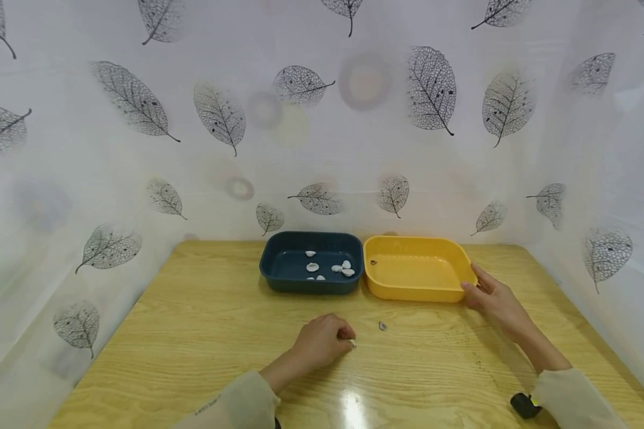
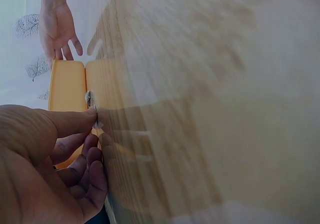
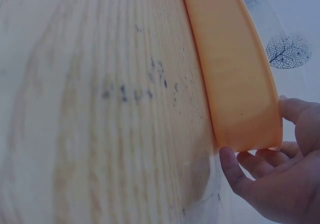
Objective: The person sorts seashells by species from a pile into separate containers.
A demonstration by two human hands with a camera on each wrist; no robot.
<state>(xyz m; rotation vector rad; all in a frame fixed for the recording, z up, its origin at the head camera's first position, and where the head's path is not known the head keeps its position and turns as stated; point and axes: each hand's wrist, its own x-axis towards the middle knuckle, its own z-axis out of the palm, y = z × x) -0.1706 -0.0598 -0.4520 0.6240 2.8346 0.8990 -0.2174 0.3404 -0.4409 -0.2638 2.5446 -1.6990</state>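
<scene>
My left hand point(image 1: 322, 341) is low over the table, pinching a small pale shell point(image 1: 352, 343) between thumb and fingertips. In the left wrist view most of that shell is hidden behind the thumb. A little beyond it, a small dark-and-white shell point(image 1: 383, 326) lies on the wood. My right hand point(image 1: 498, 304) touches the right end of a yellow tray point(image 1: 413, 293), its fingers loosely spread against the end wall and thumb at the rim. One small brown shell point(image 1: 373, 262) lies inside that tray, near its left wall.
A dark blue tray point(image 1: 311, 286) holding several white shells point(image 1: 312, 267) stands directly left of the yellow one. Both rest near the back of the wooden table point(image 1: 204, 322). Behind hangs a leaf-patterned curtain point(image 1: 322, 143). A small black object point(image 1: 525, 406) shows beside the right sleeve.
</scene>
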